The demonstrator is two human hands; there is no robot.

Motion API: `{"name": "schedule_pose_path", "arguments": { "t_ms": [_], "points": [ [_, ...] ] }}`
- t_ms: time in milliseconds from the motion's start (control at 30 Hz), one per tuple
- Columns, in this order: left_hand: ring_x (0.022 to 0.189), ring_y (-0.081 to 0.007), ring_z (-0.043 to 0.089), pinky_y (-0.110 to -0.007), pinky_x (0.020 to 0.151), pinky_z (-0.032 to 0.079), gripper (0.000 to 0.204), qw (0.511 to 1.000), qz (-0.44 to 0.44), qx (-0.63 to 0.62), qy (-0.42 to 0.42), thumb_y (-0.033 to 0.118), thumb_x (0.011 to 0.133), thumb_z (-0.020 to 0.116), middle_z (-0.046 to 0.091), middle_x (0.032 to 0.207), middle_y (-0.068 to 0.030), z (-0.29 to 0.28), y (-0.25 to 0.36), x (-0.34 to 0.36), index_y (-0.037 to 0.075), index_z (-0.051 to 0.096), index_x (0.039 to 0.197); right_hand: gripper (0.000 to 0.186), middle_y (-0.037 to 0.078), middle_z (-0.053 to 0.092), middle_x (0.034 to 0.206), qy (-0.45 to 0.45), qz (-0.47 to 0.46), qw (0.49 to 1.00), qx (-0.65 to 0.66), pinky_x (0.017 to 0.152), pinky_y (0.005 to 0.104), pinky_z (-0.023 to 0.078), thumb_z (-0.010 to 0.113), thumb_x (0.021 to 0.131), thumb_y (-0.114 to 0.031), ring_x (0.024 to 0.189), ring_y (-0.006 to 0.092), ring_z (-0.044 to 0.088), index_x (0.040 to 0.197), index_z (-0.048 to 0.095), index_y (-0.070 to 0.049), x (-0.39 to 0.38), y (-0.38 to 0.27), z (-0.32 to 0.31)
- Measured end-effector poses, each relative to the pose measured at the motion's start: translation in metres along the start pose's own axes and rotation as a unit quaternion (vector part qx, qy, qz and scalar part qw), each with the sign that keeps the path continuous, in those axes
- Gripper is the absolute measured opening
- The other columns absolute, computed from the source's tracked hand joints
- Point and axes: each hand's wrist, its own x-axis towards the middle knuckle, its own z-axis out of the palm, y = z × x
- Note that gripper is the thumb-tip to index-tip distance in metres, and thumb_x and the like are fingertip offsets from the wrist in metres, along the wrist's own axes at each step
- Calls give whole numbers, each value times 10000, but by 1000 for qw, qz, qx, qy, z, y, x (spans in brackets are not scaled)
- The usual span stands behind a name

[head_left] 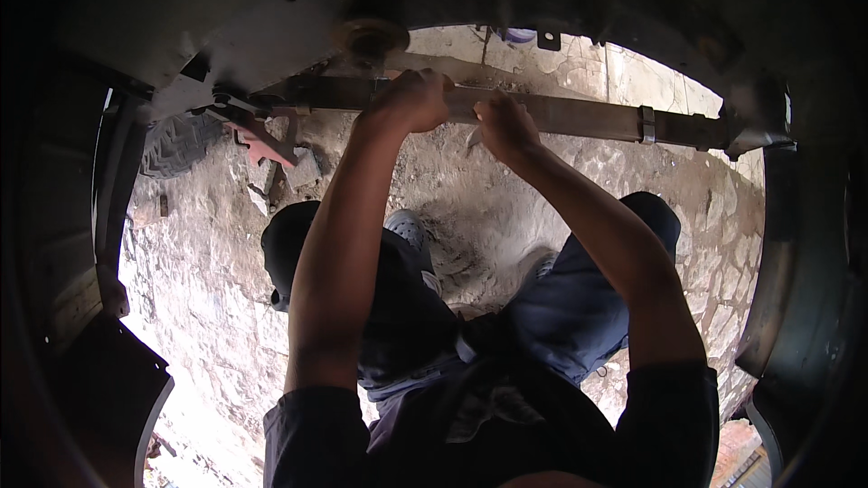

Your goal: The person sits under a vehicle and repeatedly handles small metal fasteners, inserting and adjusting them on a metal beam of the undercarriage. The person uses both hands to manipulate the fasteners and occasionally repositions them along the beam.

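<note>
A long, dark leaf spring (579, 117) runs across the view under a vehicle body, with a metal clamp (647, 125) around it at the right. My left hand (411, 101) is closed at the middle of the spring, its fingers curled at the far side; what it grips is hidden. Just to its right, my right hand (508, 126) is closed against the spring's near edge. A small pale edge shows below its fingers, too little to name. Above my left hand hangs a round, rusty mount (372, 38).
Dark wheel-arch panels (117, 181) surround me left and right. Beyond the left end of the spring lie a tyre (181, 146), a red metal stand (262, 141) and broken stones (306, 168). My knees are bent over the rough, dusty ground (217, 253).
</note>
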Motion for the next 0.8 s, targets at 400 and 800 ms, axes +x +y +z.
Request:
{"name": "schedule_pose_path", "arguments": {
  "t_ms": [400, 800],
  "points": [
    [1172, -338, 654, -444, 1011, 516, 362, 996, -46, 61, -38, 144, 872, 554, 667, 1264, -197, 1, 14, -9, 111, 711, 1196, 127, 196, 656, 951, 61, -42, 996, -42, 834, 474, 562, 637, 892, -132, 946, 384, 683, 935, 714, -41, 1, 2, 12],
    [1026, -364, 703, -443, 922, 540, 318, 994, 35, -75, 66, 146, 867, 626, 712, 1080, -258, 33, 2, -11, 39, 709, 1155, 212, 134, 743, 976, 101, -102, 978, 154, 784, 392, 560, 621, 942, -161, 796, 295, 697, 1071, 743, -46, -29, 24, -69]
  ]
}}
